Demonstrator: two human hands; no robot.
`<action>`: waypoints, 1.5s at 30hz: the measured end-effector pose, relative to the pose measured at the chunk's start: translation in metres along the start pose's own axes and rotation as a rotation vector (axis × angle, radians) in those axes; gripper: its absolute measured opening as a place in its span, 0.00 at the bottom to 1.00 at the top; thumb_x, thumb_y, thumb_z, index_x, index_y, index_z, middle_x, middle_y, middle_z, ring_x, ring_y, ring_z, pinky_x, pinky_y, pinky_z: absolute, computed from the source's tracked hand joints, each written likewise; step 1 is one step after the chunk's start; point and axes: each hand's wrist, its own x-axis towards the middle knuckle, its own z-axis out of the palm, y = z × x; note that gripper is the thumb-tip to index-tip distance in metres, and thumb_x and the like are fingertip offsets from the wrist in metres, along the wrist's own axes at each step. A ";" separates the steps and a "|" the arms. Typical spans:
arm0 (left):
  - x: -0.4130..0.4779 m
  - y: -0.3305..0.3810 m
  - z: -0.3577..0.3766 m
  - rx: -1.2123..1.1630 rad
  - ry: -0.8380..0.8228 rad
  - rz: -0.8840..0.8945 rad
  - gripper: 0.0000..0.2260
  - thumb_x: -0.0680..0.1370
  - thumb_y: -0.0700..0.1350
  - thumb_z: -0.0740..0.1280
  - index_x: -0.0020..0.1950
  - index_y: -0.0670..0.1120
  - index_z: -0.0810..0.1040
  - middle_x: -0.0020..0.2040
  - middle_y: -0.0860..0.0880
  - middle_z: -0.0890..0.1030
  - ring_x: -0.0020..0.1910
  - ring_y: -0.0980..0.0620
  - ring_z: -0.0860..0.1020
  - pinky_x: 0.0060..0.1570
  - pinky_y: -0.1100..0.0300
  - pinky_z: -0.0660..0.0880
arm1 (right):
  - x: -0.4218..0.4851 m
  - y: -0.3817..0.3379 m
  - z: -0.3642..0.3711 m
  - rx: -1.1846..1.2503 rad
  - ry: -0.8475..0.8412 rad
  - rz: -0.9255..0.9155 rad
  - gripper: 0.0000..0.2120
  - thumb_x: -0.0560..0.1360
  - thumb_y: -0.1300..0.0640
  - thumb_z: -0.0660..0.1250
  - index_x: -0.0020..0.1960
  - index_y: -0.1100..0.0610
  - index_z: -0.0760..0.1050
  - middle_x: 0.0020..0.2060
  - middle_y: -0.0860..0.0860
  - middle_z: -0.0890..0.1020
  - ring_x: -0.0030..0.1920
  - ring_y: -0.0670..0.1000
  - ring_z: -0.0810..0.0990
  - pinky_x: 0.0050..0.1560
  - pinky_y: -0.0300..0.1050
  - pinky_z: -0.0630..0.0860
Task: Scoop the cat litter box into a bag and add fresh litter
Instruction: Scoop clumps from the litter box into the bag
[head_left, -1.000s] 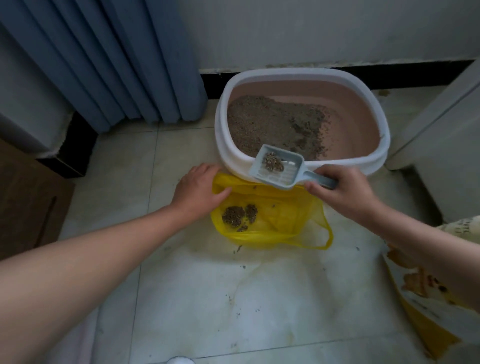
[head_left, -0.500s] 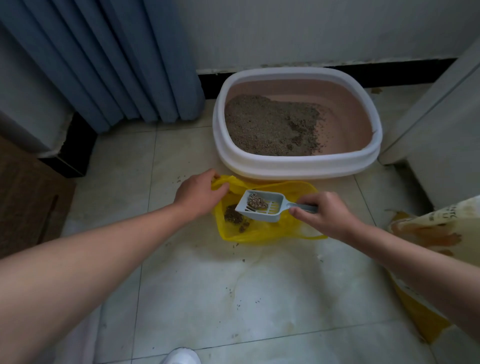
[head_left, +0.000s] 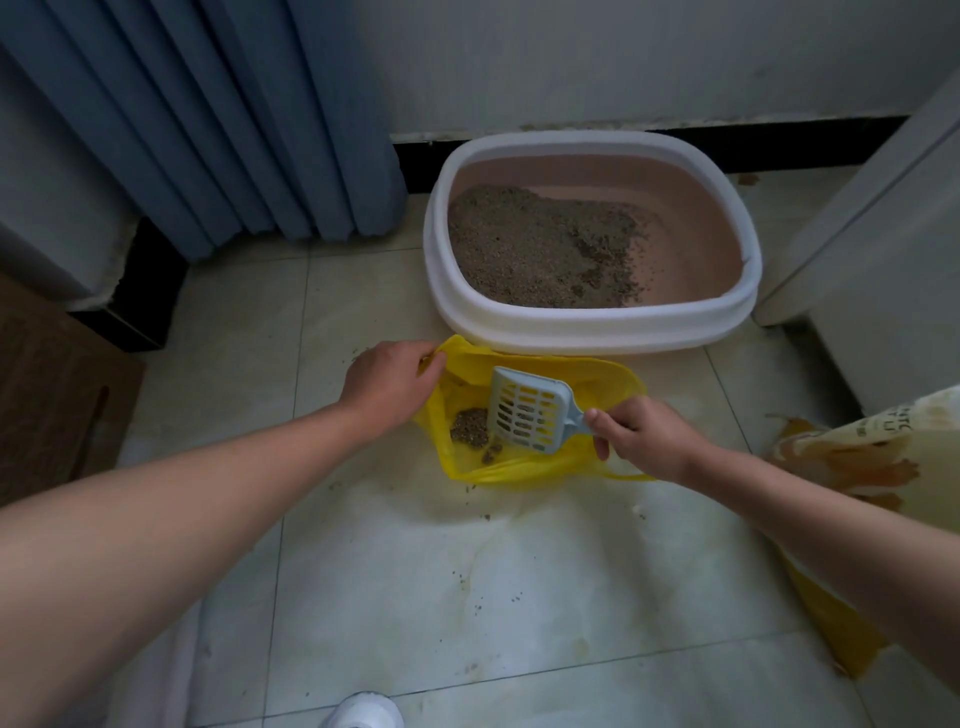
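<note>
A white-rimmed pink litter box (head_left: 592, 327) stands by the wall, with grey litter (head_left: 540, 244) heaped in its left half. In front of it a yellow plastic bag (head_left: 597, 379) lies open on the floor with clumps of litter (head_left: 470, 427) inside. My left hand (head_left: 387, 382) grips the bag's left edge. My right hand (head_left: 644, 436) holds the handle of a pale blue slotted scoop (head_left: 524, 410), which is turned over above the bag, its underside facing up.
A blue curtain (head_left: 223, 119) hangs at the back left. A white cabinet (head_left: 883, 249) stands at the right. A printed yellow litter sack (head_left: 857, 452) leans at the right edge. Litter grains dot the tiled floor (head_left: 467, 571). A white shoe tip (head_left: 363, 712) shows at the bottom.
My right hand carried the loaded scoop from the box's rim down over the bag and tipped it over; the clump has dropped into the bag. My left hand stayed on the bag's edge.
</note>
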 end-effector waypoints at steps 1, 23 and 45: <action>0.000 -0.001 0.000 0.002 0.003 0.006 0.16 0.82 0.54 0.61 0.36 0.49 0.72 0.30 0.51 0.71 0.36 0.43 0.74 0.33 0.54 0.63 | 0.000 -0.001 0.000 -0.014 -0.002 0.005 0.25 0.82 0.44 0.58 0.33 0.54 0.81 0.26 0.58 0.78 0.22 0.47 0.71 0.30 0.44 0.67; 0.039 0.016 -0.019 -0.007 0.211 0.316 0.17 0.82 0.54 0.60 0.66 0.45 0.75 0.59 0.48 0.76 0.59 0.48 0.73 0.56 0.53 0.71 | 0.009 -0.002 -0.043 0.140 0.570 -0.229 0.14 0.76 0.47 0.69 0.35 0.52 0.76 0.25 0.47 0.75 0.26 0.48 0.72 0.27 0.46 0.66; 0.095 0.039 0.038 -0.133 0.271 0.555 0.16 0.75 0.57 0.73 0.40 0.45 0.77 0.42 0.49 0.75 0.42 0.49 0.72 0.45 0.53 0.70 | 0.125 0.038 -0.129 -0.409 0.406 0.320 0.15 0.72 0.45 0.69 0.37 0.56 0.82 0.29 0.53 0.79 0.30 0.54 0.77 0.29 0.42 0.69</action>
